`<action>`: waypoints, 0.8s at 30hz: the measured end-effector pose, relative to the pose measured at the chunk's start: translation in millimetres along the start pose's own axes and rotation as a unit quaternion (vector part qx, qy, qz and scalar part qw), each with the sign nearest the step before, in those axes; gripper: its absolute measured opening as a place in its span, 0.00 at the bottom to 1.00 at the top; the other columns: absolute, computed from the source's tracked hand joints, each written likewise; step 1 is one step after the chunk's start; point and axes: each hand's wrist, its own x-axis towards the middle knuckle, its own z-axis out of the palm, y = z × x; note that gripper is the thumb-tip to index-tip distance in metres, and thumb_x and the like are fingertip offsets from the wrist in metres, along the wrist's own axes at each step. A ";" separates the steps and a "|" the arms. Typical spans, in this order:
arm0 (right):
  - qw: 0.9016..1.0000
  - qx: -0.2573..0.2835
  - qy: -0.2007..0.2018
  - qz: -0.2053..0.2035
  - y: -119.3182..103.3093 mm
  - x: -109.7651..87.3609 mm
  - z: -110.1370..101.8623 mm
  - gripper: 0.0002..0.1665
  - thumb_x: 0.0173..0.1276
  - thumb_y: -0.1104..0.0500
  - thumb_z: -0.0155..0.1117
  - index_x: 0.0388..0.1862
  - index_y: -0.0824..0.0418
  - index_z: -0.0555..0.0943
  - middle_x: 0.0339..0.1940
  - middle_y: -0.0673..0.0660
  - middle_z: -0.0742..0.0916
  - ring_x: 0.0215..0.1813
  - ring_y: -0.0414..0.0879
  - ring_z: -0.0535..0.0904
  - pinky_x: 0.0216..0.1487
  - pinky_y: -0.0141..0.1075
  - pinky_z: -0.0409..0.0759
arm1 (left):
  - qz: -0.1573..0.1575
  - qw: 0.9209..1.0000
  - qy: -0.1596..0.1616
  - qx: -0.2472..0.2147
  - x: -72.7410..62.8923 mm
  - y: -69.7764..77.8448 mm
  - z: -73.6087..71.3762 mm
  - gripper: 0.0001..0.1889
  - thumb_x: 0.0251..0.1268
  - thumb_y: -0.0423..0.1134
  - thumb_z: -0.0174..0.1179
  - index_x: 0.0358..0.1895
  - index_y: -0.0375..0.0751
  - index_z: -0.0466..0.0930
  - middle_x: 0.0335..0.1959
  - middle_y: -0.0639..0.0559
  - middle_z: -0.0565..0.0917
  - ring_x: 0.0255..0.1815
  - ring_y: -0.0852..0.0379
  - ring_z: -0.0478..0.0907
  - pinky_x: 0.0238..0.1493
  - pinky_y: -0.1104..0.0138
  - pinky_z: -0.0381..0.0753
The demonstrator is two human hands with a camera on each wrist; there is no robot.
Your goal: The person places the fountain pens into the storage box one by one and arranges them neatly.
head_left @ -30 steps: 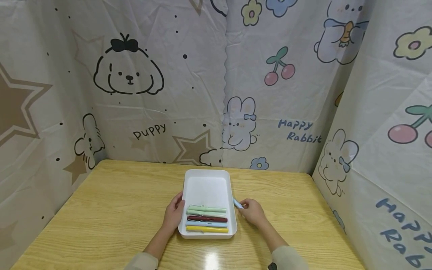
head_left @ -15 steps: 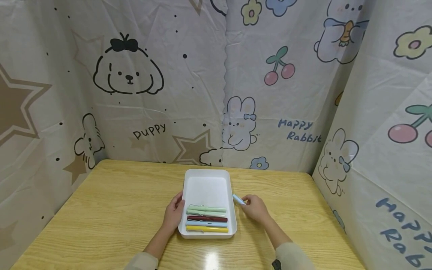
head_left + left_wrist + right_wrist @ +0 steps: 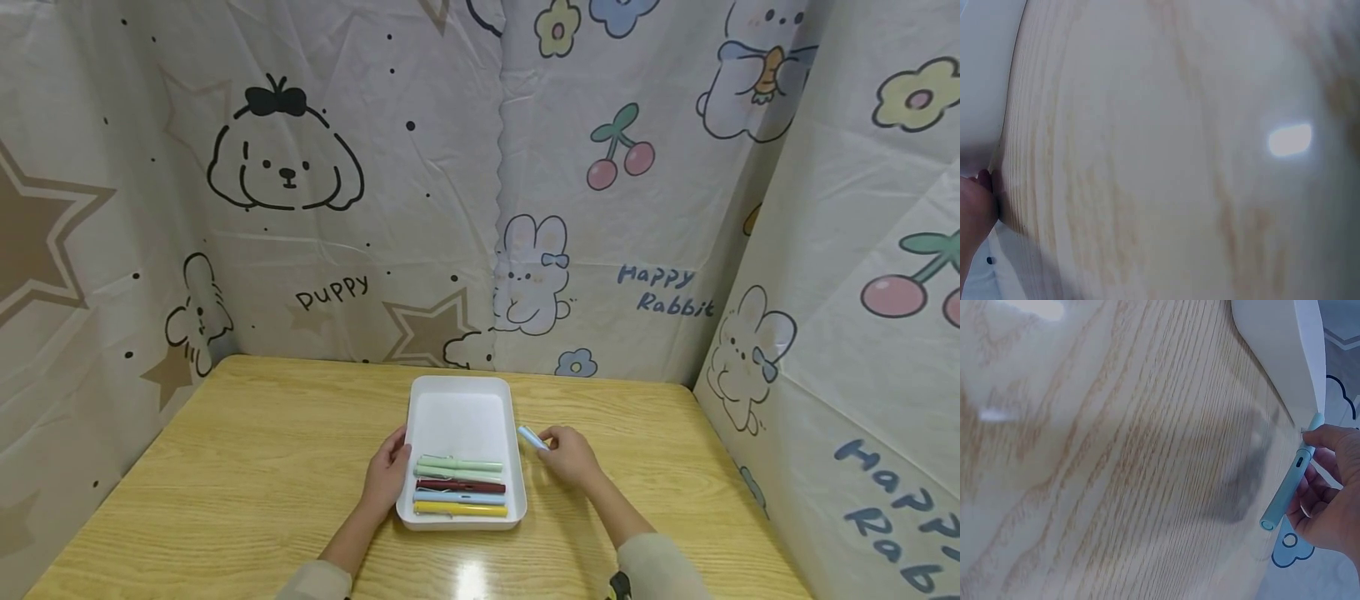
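A white tray lies on the table, holding a row of capped pens across its near half. Two are light green pens, then come a dark red pen, a light blue pen and a yellow pen. My left hand grips the tray's left side, thumb along the rim; the left wrist view catches only part of this hand. Just right of the tray, my right hand pinches another light blue pen between thumb and fingers, its length tilted in the right wrist view.
The wooden table extends to both sides of the tray. Cartoon-printed cloth stands behind the table and along its left and right sides. Light glares off the tabletop near its front edge.
My right hand has drawn slightly right and farther from me with the light blue pen, which shows more beyond the fingers. The left hand, tray and pens inside it stay put.
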 end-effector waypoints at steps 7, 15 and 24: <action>1.000 -0.004 -0.005 0.003 -3.2 0.4 -1.8 0.11 0.58 0.63 0.65 0.41 0.64 0.82 0.26 0.53 0.77 0.28 0.43 0.69 0.27 0.31 0.67 | -0.002 1.000 -0.003 0.005 0.8 -1.1 0.3 0.22 0.74 0.39 0.43 0.69 0.42 0.62 0.65 0.39 0.69 0.60 0.46 0.70 0.60 0.52 0.72; 1.000 0.001 -0.006 0.002 -6.6 3.3 -4.3 0.12 0.58 0.63 0.63 0.42 0.64 0.83 0.23 0.53 0.76 0.25 0.43 0.68 0.25 0.31 0.66 | -0.005 1.000 -0.003 0.010 1.0 -0.7 0.1 0.22 0.74 0.40 0.43 0.69 0.42 0.62 0.65 0.39 0.70 0.59 0.47 0.71 0.59 0.53 0.73; 1.000 -0.017 -0.007 -0.013 -16.3 5.8 -6.7 0.13 0.59 0.62 0.64 0.43 0.63 0.82 0.29 0.54 0.77 0.29 0.44 0.69 0.27 0.32 0.67 | 0.016 1.000 -0.006 -0.008 -2.1 2.1 -1.4 0.23 0.74 0.38 0.44 0.69 0.39 0.61 0.65 0.36 0.70 0.62 0.43 0.70 0.61 0.52 0.72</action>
